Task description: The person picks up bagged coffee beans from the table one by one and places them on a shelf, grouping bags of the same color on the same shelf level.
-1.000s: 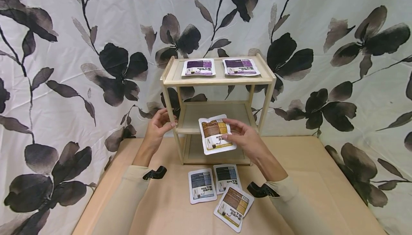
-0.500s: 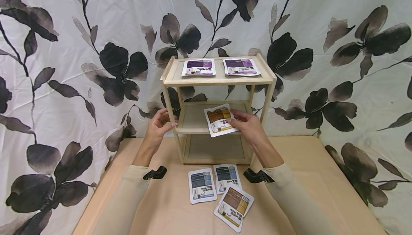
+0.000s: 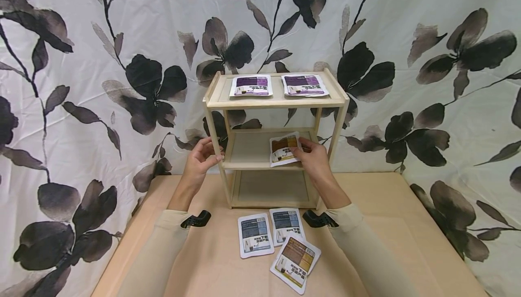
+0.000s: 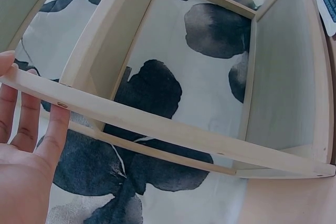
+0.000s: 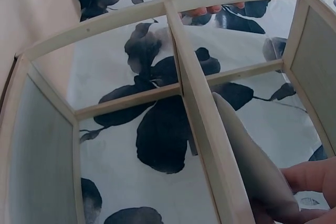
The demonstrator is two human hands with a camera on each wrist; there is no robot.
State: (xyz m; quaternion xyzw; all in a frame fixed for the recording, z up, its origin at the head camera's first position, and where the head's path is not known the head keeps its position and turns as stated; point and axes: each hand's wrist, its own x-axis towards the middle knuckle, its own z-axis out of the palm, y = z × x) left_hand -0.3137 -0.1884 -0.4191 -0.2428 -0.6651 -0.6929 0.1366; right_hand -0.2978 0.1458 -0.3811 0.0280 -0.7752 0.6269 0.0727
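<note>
My right hand (image 3: 315, 160) pinches a white flat pouch with a brown and yellow label (image 3: 283, 148) by its right side. It lies close over the right part of the middle shelf of a small wooden rack (image 3: 277, 106). In the right wrist view the pouch (image 5: 252, 161) is seen from its pale side, between the fingers and the shelf's front bar. My left hand (image 3: 200, 156) grips the rack's front left post; in the left wrist view its thumb and fingers wrap the post (image 4: 136, 119).
Two purple-labelled pouches, a left one (image 3: 251, 85) and a right one (image 3: 305, 84), lie on the top shelf. On the table before the rack are two blue-labelled pouches (image 3: 255, 235) and a brown-labelled pouch (image 3: 295, 263) overlapping another. A floral cloth (image 3: 163, 25) hangs behind.
My right hand has carried the brown-labelled pouch back and to the right, from in front of the rack to the middle shelf, tilting it flatter. The left hand stays on the post.
</note>
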